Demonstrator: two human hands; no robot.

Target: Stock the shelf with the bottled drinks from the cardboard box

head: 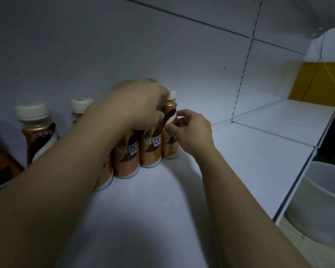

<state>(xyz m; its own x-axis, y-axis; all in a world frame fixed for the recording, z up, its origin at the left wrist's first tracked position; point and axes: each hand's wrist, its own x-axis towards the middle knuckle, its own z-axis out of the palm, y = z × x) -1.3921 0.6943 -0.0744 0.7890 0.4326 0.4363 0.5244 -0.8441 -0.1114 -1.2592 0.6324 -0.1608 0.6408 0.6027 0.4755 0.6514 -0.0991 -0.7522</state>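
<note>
Several brown coffee bottles with white caps stand on the white shelf [230, 161]. My left hand [139, 105] lies over the tops of two front bottles [151, 149], fingers wrapped around their necks. My right hand [190, 130] pinches the side of the rightmost bottle [169, 120], which stands upright behind the others. More bottles stand at the left [37, 130], one partly hidden by my left forearm. The cardboard box is out of view.
The white back panel [162, 55] closes the shelf behind. The shelf's front edge [294, 190] runs diagonally at right. Below it sits a white round container [317, 209]. A yellow surface [321, 82] with a dark cable lies far right.
</note>
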